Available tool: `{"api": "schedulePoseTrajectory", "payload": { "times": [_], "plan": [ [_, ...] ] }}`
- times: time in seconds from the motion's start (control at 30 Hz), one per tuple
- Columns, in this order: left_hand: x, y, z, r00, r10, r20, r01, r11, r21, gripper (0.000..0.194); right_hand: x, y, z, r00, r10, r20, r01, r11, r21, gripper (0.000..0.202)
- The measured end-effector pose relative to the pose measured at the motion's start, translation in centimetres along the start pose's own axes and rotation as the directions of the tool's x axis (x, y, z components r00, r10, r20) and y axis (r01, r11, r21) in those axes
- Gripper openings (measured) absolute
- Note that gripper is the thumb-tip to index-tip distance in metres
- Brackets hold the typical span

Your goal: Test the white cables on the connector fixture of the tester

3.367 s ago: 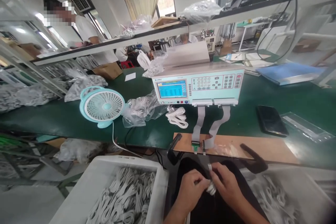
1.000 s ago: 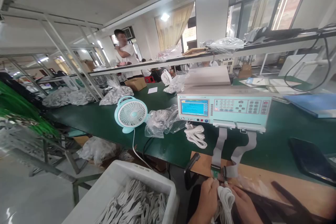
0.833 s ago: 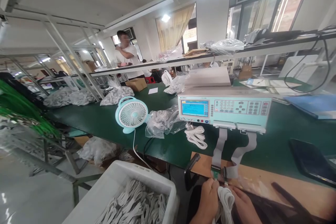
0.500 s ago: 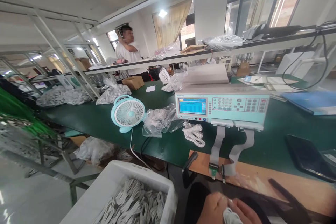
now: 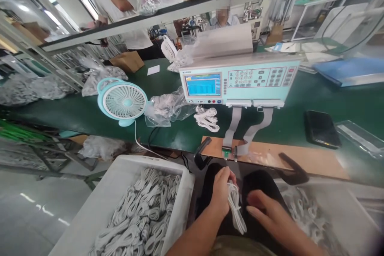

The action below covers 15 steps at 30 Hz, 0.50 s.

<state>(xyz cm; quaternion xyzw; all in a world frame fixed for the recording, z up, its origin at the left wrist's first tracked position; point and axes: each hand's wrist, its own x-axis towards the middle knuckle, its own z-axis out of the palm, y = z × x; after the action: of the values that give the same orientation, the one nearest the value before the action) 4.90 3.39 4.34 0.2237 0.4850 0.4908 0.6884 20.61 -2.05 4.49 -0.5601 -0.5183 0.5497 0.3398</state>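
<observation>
Over my lap, my left hand is closed around a coiled white cable, which hangs down below the fingers. To the right of it, my right hand is held apart from the cable with its thumb and fingers spread, slightly blurred. Just beyond my hands, two grey ribbon cables run from a light-blue tester with a lit screen. They end in a small green connector board and a dark connector at the front edge of a wooden board.
To my left stands a white bin of coiled cables; another bin with cables is at right. The green table holds a fan, another cable coil and a black phone. Two people are beyond the shelf.
My view has tilted down. My hands, together around the white cable earlier, are now separated: the left keeps the cable, while the right has moved away to the right.
</observation>
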Motion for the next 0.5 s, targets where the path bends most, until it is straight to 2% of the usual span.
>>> {"api": "schedulePoseTrajectory", "payload": {
  "times": [0.03,0.07,0.13,0.2,0.3,0.37,0.47,0.5],
  "plan": [
    [-0.4,0.0,0.5,0.999,0.041,0.012,-0.041,0.999,0.028,0.042,0.4,-0.4,1.7,0.995,-0.051,0.089,0.049,0.999,0.021,0.021],
    [-0.7,0.1,0.8,0.996,0.087,0.032,-0.089,0.994,0.062,0.041,0.8,-0.7,3.0,0.987,-0.104,0.121,0.100,0.994,0.034,0.022],
    [-1.4,0.6,0.9,0.982,0.173,0.075,-0.180,0.977,0.114,0.035,1.2,-0.9,4.5,0.979,-0.179,0.097,0.178,0.984,0.018,0.021],
    [-1.9,1.2,0.3,0.977,0.189,0.098,-0.201,0.971,0.127,0.031,1.5,-0.7,4.5,0.972,-0.228,0.059,0.233,0.969,-0.082,0.020],
    [-2.1,1.6,-1.2,0.987,0.039,0.154,-0.064,0.985,0.157,0.035,1.7,0.2,3.0,0.954,-0.291,0.072,0.299,0.913,-0.276,0.016],
    [-1.9,1.2,-2.3,0.972,-0.090,0.215,0.046,0.978,0.205,0.033,1.9,1.1,2.2,0.929,-0.361,0.081,0.363,0.847,-0.388,0.016],
    [-0.8,-0.1,-3.5,0.948,-0.186,0.257,0.119,0.959,0.257,0.030,2.6,2.8,2.2,0.889,-0.445,0.109,0.443,0.771,-0.458,0.016],
    [-0.2,-0.5,-3.9,0.945,-0.203,0.258,0.126,0.950,0.285,0.029,3.1,3.3,2.6,0.889,-0.449,0.088,0.436,0.774,-0.460,0.009]
  ]
}}
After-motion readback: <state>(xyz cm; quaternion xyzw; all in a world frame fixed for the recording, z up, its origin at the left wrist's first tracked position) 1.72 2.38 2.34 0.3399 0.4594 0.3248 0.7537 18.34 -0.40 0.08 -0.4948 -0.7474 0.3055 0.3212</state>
